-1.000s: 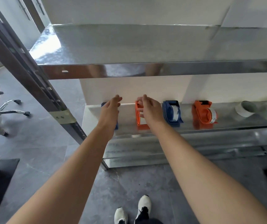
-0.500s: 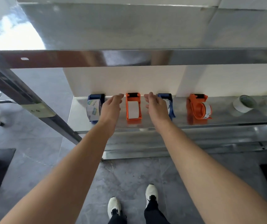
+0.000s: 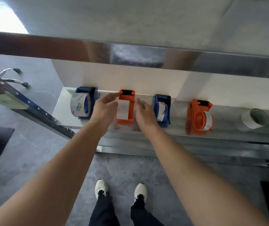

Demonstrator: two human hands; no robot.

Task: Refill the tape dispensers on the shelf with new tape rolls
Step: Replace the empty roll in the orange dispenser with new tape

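Note:
Several tape dispensers stand in a row on the metal shelf [image 3: 228, 128]. From the left: a blue dispenser [image 3: 85, 103] with a large clear roll, an orange dispenser [image 3: 124, 108] with a white roll, a blue dispenser [image 3: 162, 110], and an orange dispenser [image 3: 199, 117] lying tilted. My left hand [image 3: 105, 108] is just left of the first orange dispenser, fingers relaxed and extended, fingertips near its top. My right hand [image 3: 144, 113] is just right of it, fingers loosely extended. Neither hand holds anything.
A loose white tape roll [image 3: 255, 119] lies on the shelf at the far right. An upper steel shelf [image 3: 138, 54] overhangs the row. A slanted shelf upright [image 3: 37, 110] runs down the left. An office chair base [image 3: 13, 77] stands on the grey floor at far left.
The camera has tilted down and drawn closer. Both hands have closed in on either side of the first orange dispenser.

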